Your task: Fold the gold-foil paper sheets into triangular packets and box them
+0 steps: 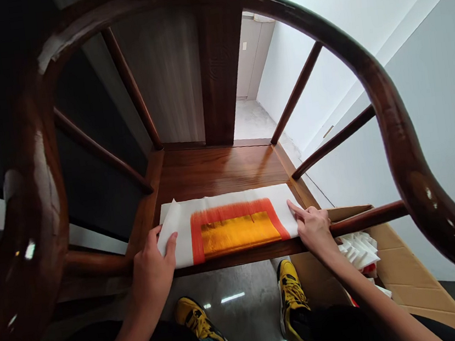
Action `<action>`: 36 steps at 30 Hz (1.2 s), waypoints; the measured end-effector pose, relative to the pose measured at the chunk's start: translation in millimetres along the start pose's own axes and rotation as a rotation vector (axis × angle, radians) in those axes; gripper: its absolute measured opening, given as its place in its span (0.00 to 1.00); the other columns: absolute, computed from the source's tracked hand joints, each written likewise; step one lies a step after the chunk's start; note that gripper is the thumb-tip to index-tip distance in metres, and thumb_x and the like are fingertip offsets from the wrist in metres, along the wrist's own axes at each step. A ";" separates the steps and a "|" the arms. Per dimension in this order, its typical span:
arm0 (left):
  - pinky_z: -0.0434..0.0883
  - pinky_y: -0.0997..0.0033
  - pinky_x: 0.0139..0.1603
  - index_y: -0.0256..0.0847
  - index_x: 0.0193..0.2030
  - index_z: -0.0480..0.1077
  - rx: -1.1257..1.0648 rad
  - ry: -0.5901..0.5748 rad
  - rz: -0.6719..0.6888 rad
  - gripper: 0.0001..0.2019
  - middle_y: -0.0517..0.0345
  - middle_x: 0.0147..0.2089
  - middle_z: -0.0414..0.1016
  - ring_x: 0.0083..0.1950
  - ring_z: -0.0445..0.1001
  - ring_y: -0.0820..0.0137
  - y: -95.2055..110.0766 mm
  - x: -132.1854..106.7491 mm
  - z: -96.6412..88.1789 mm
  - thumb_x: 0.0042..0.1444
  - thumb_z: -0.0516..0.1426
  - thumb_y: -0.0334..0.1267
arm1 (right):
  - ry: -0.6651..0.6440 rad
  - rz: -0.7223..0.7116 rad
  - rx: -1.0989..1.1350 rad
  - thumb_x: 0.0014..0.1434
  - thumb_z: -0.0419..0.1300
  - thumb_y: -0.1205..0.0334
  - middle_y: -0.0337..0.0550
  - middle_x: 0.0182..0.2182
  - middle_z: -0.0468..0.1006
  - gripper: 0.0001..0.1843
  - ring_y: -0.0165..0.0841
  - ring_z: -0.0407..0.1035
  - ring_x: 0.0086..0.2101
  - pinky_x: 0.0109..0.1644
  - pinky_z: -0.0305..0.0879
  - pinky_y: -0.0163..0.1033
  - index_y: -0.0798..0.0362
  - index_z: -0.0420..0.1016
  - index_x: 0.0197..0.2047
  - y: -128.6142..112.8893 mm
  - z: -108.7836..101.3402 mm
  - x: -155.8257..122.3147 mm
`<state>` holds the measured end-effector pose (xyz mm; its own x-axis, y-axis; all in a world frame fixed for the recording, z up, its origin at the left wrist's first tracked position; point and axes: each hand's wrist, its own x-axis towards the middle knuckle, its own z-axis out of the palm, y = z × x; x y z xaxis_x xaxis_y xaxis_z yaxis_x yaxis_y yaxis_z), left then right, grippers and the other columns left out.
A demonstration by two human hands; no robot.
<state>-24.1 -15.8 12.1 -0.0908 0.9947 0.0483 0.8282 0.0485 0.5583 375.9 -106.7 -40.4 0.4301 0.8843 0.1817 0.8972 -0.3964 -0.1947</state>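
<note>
A white sheet of joss paper [239, 232], with a gold foil patch inside a brushed orange-red border, lies across the front of a brown wooden chair seat [218, 166]. It appears folded, its crease toward me. My left hand [156, 262] pinches the left end, thumb on top, and a corner there curls up. At the right end, my right hand [315, 226] has its index finger pressed on the paper and the other fingers curled by the edge. How far those fingers reach underneath is hidden.
A curved armrest rail [390, 112] with slanted spindles surrounds the seat on both sides and the back. At the lower right stands an open cardboard box [410, 275] holding several folded white papers [359, 248]. My yellow shoes [291, 295] are on the grey floor below.
</note>
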 end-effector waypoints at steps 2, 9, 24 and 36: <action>0.76 0.56 0.47 0.39 0.58 0.73 0.010 0.000 -0.011 0.21 0.42 0.50 0.85 0.49 0.83 0.46 1.0 -0.1 0.8 0.66 0.54 0.50 | -0.012 0.042 -0.002 0.71 0.52 0.65 0.47 0.33 0.70 0.25 0.41 0.56 0.37 0.44 0.49 0.44 0.42 0.78 0.65 -0.9 -1.2 0.9; 0.76 0.55 0.50 0.37 0.61 0.69 0.020 -0.011 -0.058 0.18 0.40 0.51 0.84 0.50 0.83 0.48 7.4 1.0 1.6 0.70 0.54 0.42 | -0.063 0.087 -0.040 0.68 0.51 0.63 0.50 0.35 0.73 0.27 0.42 0.58 0.36 0.43 0.50 0.47 0.41 0.77 0.66 -3.0 -7.4 3.2; 0.76 0.62 0.46 0.41 0.61 0.74 0.141 -0.057 -0.034 0.17 0.45 0.43 0.85 0.45 0.85 0.54 17.5 6.0 2.2 0.74 0.49 0.36 | -0.065 0.086 -0.162 0.69 0.45 0.57 0.55 0.38 0.69 0.30 0.48 0.60 0.38 0.46 0.59 0.57 0.47 0.81 0.63 -8.7 -12.8 4.9; 0.76 0.54 0.58 0.35 0.64 0.75 0.261 0.116 0.083 0.21 0.37 0.57 0.79 0.58 0.80 0.52 19.1 5.7 2.0 0.72 0.48 0.31 | -0.099 -0.035 -0.280 0.66 0.47 0.30 0.74 0.57 0.65 0.48 0.61 0.58 0.57 0.61 0.60 0.62 0.73 0.81 0.49 -68.4 -16.3 24.4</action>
<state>-7.7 -9.0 21.4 -0.0667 0.9800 0.1873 0.9483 0.0039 0.3173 326.7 -62.0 -6.9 0.3989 0.9129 0.0864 0.9099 -0.4058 0.0862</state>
